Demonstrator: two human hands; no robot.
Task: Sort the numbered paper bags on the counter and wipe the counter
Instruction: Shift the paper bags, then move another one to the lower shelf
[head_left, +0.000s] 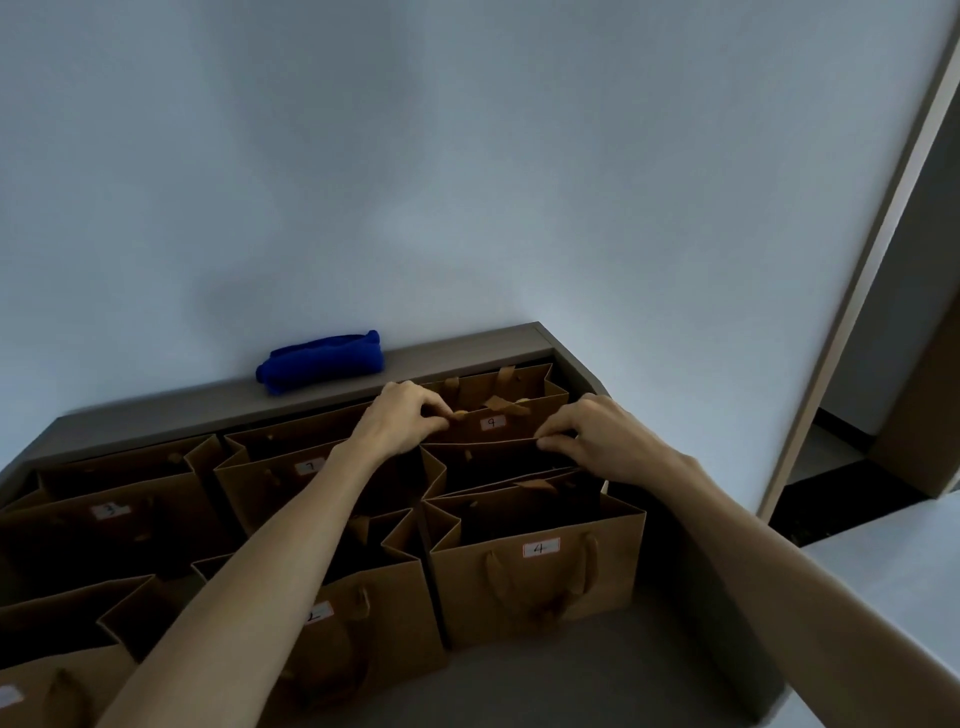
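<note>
Head view, looking down over both forearms at a group of brown paper bags standing upright on a grey table (597, 670). The left hand (402, 418) is reaching across the bags and pinching, with curled fingers, the upper left edge of the bag labelled 9 (511, 423), close to its rope handle. The right hand (592, 436) is pinching the top rim of a paper bag just in front of bag 9, at the right side; whether that rim belongs to bag 9 or to the unlabelled bag (498, 462) in front of it cannot be told. Bag 9 is standing at the far right of the back row, against a raised ledge (467, 349) that is running along the wall. The bag labelled 7 (291, 483) is standing just to its left, and the bag labelled 3 (119, 525) further left, near the table's left end. In the front row, the bag labelled 4 (535, 577) is standing at the right, its two rope handles hanging down its front face; beside it on the left a bag labelled 2 (363, 623) is partly hidden by the left forearm. Another bag (47, 691) is showing at the lower left corner, its label too blurred to read. A folded blue cloth (322, 362) is lying on the ledge, apart from the bags and touching the wall.
</note>
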